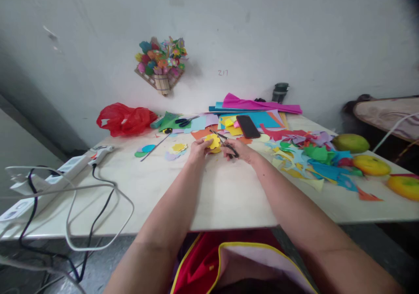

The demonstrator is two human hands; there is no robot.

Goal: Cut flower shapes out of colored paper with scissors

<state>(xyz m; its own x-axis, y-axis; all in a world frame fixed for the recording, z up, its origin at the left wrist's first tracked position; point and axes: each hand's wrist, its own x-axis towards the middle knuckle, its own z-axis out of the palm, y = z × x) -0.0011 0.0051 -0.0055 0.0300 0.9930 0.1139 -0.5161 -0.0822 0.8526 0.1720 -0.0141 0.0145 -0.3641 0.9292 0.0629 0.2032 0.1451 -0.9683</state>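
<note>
A yellow paper flower (214, 142) with a scalloped edge is pinched in my left hand (200, 150) above the table. My right hand (236, 150) grips black-handled scissors (231, 149), their blades parted and reaching up to the flower's right side. Left of my hands lies another yellow paper flower (179, 147) on lilac paper pieces (173, 155). Farther left rest a blue paper circle (148, 148) and a green one beside a thin dark stick (156, 146). A black phone (248, 126) sits on paper sheets behind my right hand.
Colourful paper scraps (314, 154) spread across the right, with mangoes (371, 165) at the edge. A red plastic bag (126, 118) and second scissors (186, 121) lie at the back left. Power strips (62, 176) with tangled cables occupy the left. A dark cup (280, 92) stands behind rolled paper.
</note>
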